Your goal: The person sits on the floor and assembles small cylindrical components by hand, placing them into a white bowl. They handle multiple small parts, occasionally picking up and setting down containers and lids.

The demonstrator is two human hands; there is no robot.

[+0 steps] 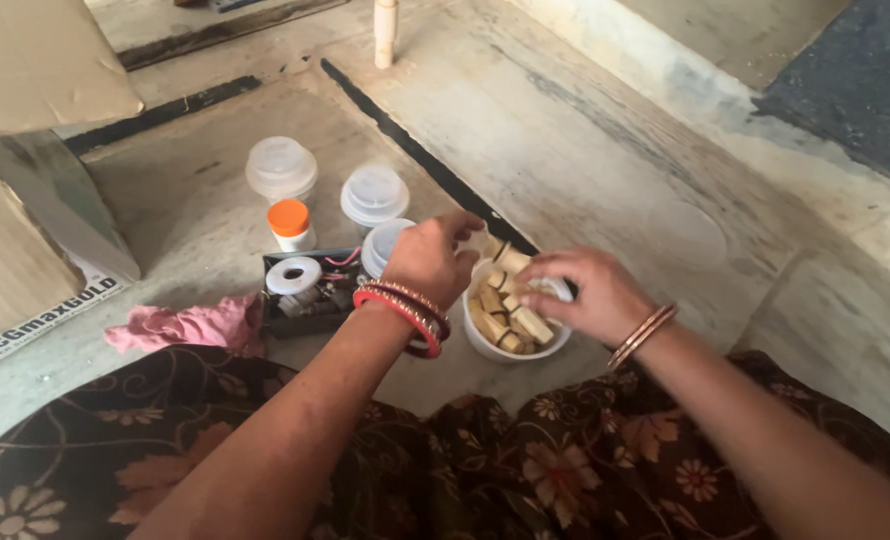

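Note:
A white bowl [485, 343] on the stone floor holds several short pale wooden pieces [513, 322]. My left hand [431, 255], with red bangles on the wrist, hovers at the bowl's left rim with fingers bent; what its fingertips hold is hidden. My right hand [585, 290] reaches into the bowl from the right and its fingers close around one of the wooden pieces at the top. A thin dark ring or wire shows between the two hands.
Left of the bowl sit a small black tray [310, 300] with a white tape roll, an orange-capped bottle [290, 224] and three clear lidded jars [281, 168]. A pink cloth [185, 325] lies at the left, cardboard [25, 120] beyond it. My floral-patterned lap fills the foreground.

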